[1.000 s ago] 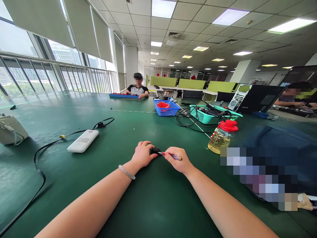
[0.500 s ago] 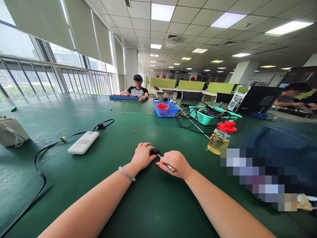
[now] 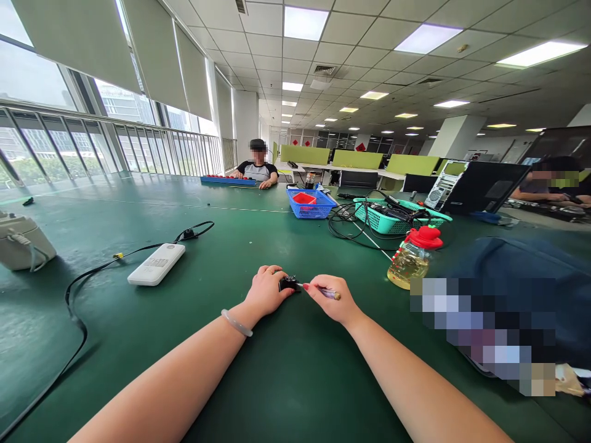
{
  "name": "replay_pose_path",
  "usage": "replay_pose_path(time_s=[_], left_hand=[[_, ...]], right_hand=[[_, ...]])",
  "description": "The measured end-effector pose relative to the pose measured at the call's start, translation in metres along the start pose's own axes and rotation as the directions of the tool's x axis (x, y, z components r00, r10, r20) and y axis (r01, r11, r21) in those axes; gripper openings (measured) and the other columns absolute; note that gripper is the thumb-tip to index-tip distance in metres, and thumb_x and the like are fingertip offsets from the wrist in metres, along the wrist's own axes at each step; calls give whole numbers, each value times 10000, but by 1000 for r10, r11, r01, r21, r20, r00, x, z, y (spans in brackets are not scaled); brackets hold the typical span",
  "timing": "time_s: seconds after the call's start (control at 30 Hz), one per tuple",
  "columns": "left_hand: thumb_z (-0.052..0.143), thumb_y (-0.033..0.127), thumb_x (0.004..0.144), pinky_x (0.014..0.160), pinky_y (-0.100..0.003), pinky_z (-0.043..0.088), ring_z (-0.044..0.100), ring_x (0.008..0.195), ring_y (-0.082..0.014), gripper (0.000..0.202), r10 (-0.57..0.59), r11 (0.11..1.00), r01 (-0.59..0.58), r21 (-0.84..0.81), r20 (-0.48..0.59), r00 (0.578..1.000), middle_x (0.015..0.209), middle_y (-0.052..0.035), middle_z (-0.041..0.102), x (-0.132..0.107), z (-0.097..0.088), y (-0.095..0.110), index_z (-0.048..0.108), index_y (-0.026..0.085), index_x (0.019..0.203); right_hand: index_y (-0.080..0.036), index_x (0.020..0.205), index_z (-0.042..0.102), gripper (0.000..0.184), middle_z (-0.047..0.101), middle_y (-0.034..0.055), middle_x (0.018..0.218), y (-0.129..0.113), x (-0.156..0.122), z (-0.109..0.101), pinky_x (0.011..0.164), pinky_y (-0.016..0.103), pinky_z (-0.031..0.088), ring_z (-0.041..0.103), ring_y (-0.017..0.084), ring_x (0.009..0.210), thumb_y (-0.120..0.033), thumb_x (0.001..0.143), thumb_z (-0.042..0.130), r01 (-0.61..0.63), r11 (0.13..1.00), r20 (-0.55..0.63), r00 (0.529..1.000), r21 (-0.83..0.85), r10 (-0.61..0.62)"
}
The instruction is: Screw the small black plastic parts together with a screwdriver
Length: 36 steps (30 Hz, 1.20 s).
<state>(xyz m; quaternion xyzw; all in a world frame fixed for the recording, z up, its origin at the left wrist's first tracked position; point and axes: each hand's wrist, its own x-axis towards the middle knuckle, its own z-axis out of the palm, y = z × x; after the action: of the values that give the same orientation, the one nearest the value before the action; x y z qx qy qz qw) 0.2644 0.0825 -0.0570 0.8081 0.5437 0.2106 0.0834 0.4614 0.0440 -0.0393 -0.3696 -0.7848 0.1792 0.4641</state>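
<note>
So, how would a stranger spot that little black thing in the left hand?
On the green table, find the left hand, with the pale bangle. It holds the small black object, near the tip of the slim tool in the right hand; unlike the long black cable, it is short and chunky.

Cables [image 3: 401,210], apparently, in basket [image 3: 386,223] behind bottle [image 3: 408,266].

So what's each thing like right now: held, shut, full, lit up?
Small black object, held by the left hand.
Slim, silver-tipped tool, held in the right hand.
Clear, red-lidded bottle, upright, lid on, liquid inside.
Teal plastic basket, holding black cables.
Blue plastic basket, holding a red tray.
White rectangular device, lying flat.
Grey window blinds, partly lowered.
White ceiling lights, lit.
</note>
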Motion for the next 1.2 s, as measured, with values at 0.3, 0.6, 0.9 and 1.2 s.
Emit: replay_pose_path(time_s=[0.3, 0.6, 0.9, 1.2], left_hand=[[620, 441, 809, 1069, -453, 371, 427, 1250, -300, 363, 1, 1000, -1, -2, 14, 1000, 1303, -61, 582, 1, 0, 0, 671, 244, 1109], [621, 431, 810, 1055, -448, 381, 440, 1243, -302, 345, -1, 1000, 1, -5, 14, 1000, 1285, -64, 594, 1, -1, 2, 675, 254, 1101], [629, 426, 804, 1072, -456, 365, 436, 1244, -303, 330, 0, 1000, 0, -11, 13, 1000, 1286, -62, 589, 1, -1, 1, 677, 262, 1086], [615, 427, 816, 1060, -452, 377, 426, 1247, -300, 342, 5, 1000, -5, -12, 21, 1000, 1287, -63, 590, 1, -1, 1, 671, 255, 1106]], right_hand=[[-211, 643, 534, 371, 445, -68, 471, 25, 4, -1, 425, 235, 281, 366, 82, 410, -521, 720, 722, -404, 730, 56, 891, 552, 451], [-197, 783, 567, 300, 543, -52, 542, 34, 5, -2, 444, 236, 318, 433, 84, 431, -396, 650, 747, -458, 502, 90, 798, 734, 596], [-197, 777, 570, 287, 553, -48, 557, 37, 5, -2, 430, 234, 315, 447, 85, 430, -383, 651, 748, -453, 493, 87, 795, 743, 600], [-183, 806, 607, 361, 571, -32, 571, 36, 5, -2, 431, 236, 332, 453, 84, 427, -519, 710, 698, -446, 494, 86, 801, 746, 593]])
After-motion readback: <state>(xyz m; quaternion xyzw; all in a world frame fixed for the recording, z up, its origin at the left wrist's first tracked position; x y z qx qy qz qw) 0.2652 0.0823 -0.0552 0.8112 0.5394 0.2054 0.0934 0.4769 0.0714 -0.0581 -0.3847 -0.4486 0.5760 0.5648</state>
